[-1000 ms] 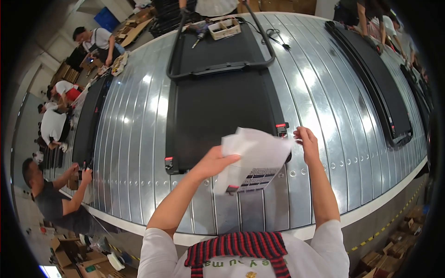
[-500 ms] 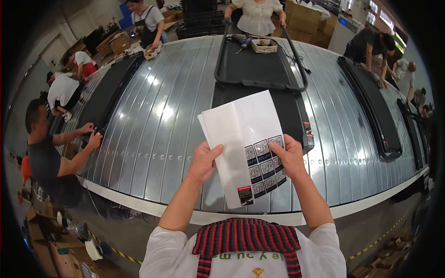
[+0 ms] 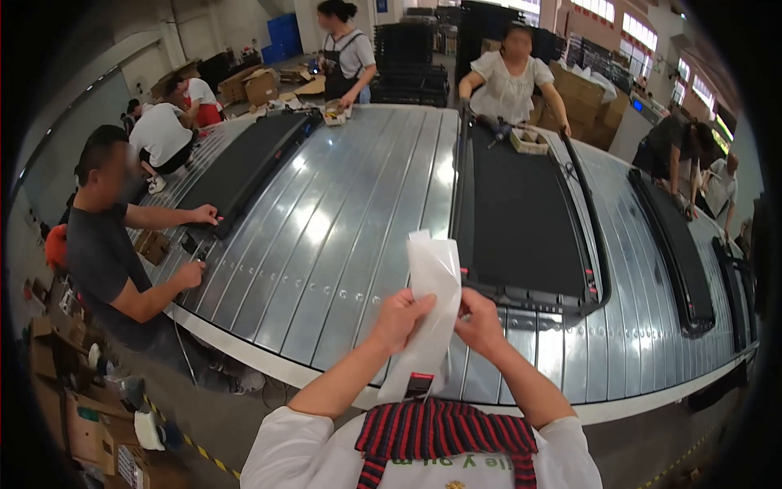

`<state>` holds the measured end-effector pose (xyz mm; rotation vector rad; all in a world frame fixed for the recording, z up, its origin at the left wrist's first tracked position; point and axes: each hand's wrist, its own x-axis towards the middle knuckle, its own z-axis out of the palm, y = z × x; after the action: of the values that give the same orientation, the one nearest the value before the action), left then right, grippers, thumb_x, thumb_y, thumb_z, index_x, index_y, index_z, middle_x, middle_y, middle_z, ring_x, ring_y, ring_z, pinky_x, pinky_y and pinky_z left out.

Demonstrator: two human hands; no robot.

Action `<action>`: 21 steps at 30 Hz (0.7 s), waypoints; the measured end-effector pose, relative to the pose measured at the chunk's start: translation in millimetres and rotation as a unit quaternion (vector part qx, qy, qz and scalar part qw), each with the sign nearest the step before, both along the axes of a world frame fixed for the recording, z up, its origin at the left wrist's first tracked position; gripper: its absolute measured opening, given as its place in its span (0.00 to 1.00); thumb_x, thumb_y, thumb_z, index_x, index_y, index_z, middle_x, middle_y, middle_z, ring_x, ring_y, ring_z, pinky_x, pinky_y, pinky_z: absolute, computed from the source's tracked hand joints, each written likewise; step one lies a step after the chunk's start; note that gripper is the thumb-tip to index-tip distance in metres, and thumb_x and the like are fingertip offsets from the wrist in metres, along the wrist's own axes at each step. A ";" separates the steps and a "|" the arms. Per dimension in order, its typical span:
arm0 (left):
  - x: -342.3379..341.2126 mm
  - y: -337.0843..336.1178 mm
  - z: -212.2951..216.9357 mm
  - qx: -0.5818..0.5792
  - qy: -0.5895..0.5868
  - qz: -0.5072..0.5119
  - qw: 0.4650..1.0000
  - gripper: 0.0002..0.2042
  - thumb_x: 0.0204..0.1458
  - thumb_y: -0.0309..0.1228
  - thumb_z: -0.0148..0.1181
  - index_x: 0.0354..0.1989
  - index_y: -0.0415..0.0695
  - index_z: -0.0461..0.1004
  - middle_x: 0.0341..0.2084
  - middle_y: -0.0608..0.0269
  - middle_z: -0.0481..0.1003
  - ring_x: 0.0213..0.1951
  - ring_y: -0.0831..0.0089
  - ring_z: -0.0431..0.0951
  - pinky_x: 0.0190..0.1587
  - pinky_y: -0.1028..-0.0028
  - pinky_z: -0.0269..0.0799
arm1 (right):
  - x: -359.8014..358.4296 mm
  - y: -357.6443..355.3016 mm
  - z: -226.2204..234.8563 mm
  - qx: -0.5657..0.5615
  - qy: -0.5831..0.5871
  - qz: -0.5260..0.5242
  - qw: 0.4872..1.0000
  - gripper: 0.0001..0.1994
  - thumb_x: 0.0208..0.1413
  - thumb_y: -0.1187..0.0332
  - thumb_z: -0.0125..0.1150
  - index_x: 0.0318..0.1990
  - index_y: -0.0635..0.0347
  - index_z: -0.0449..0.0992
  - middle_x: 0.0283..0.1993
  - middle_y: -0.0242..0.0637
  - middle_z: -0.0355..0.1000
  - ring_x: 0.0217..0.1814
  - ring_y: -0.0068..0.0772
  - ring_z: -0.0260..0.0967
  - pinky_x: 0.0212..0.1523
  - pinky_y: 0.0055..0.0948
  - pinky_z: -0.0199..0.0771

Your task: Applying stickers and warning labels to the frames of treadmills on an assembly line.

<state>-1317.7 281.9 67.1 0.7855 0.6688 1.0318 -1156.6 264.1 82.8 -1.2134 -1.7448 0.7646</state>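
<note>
Workshop around a long slatted metal table (image 3: pixel 342 212)
At left, a co-worker in a dark T-shirt (image 3: pixel 106 236) stands beside a black treadmill deck (image 3: pixel 244 167); farther back, a person in dark overalls (image 3: pixel 338 73) stands by a small parts box (image 3: pixel 336 120). A blue container (image 3: pixel 283 37), a dark stack (image 3: pixel 411 73) and cardboard cartons (image 3: pixel 585 106) stand in the background. At right, a person in a dark top (image 3: pixel 664 148) leans over another black deck (image 3: pixel 676 253). Yellow-and-black tape (image 3: pixel 199 450) lines the floor at lower left.
</note>
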 end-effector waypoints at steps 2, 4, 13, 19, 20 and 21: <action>-3.0 -2.2 1.8 -0.011 0.015 -0.001 1.000 0.10 0.48 0.28 0.52 0.38 0.36 0.68 0.31 0.60 0.72 0.31 0.75 0.74 0.36 0.76 0.71 | -10.0 -4.1 0.4 -0.004 -0.020 -0.013 1.000 0.11 0.39 0.75 0.58 0.34 0.62 0.70 0.23 0.33 0.67 0.23 0.22 0.64 0.27 0.21 0.66; -6.5 -2.4 -1.3 -0.009 -0.045 -0.041 0.998 0.12 0.47 0.30 0.55 0.38 0.36 0.68 0.31 0.62 0.72 0.31 0.77 0.72 0.35 0.77 0.69 | -18.4 -7.3 2.6 -0.013 0.006 -0.010 1.000 0.11 0.39 0.75 0.58 0.35 0.62 0.70 0.24 0.35 0.68 0.24 0.22 0.65 0.27 0.22 0.66; -1.2 4.1 -18.1 -0.009 -0.041 0.027 0.999 0.15 0.47 0.33 0.56 0.39 0.35 0.67 0.32 0.62 0.71 0.33 0.79 0.71 0.37 0.79 0.68 | -14.4 4.8 -15.8 0.017 0.024 0.015 0.999 0.10 0.40 0.74 0.57 0.35 0.62 0.71 0.28 0.42 0.71 0.29 0.33 0.70 0.30 0.26 0.68; -0.7 -4.4 -15.8 -0.020 0.072 0.088 0.993 0.15 0.47 0.34 0.56 0.39 0.36 0.68 0.33 0.63 0.71 0.33 0.79 0.70 0.36 0.79 0.67 | -9.5 12.8 -29.9 0.060 -0.014 0.081 0.995 0.11 0.37 0.72 0.58 0.33 0.60 0.71 0.30 0.43 0.70 0.32 0.46 0.68 0.31 0.32 0.69; 0.1 -6.0 -17.4 -0.021 0.074 0.105 0.991 0.15 0.47 0.34 0.56 0.39 0.36 0.68 0.33 0.63 0.71 0.33 0.79 0.70 0.36 0.79 0.67 | -7.5 14.0 -29.9 0.060 -0.026 0.093 0.994 0.11 0.37 0.70 0.58 0.33 0.59 0.71 0.30 0.43 0.69 0.32 0.47 0.68 0.31 0.34 0.68; 2.3 -6.9 -19.6 -0.016 0.073 0.104 0.992 0.15 0.47 0.34 0.56 0.39 0.36 0.68 0.33 0.63 0.71 0.32 0.79 0.70 0.36 0.78 0.67 | -5.4 16.2 -31.4 0.061 -0.039 0.106 0.992 0.11 0.37 0.69 0.58 0.33 0.59 0.71 0.30 0.43 0.69 0.32 0.47 0.68 0.31 0.35 0.68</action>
<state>-1315.4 275.0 47.5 0.7805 0.9057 1.1553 -1162.0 280.3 51.3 -0.9986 -1.9768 0.7290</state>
